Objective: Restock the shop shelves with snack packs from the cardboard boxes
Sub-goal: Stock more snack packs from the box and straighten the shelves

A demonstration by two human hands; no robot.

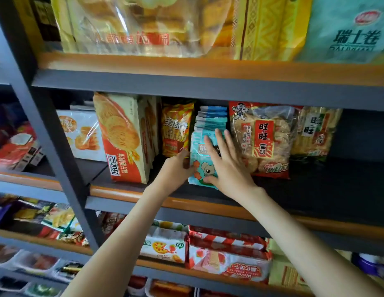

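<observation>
Middle shelf (131, 192): blue snack pack (202, 168) stands upright at the front of its row (212, 118). My left hand (176, 166) grips its left edge; my right hand (227, 166), fingers spread, presses its face. I judge this pack nearly placed. No cardboard boxes in view, so the remainder is unknown.

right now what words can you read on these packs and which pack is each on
"瑞士卷" on the pale green bag, top shelf.
"旺旺" and "雪饼" on the red rice cracker bag.
"旺旺" on the yellow bag beside it.
"熊" on the teal snack pack.
"Wafer", upside down, on the strawberry wafer pack.
Print on the orange biscuit box and the rest: too blurred.
</observation>
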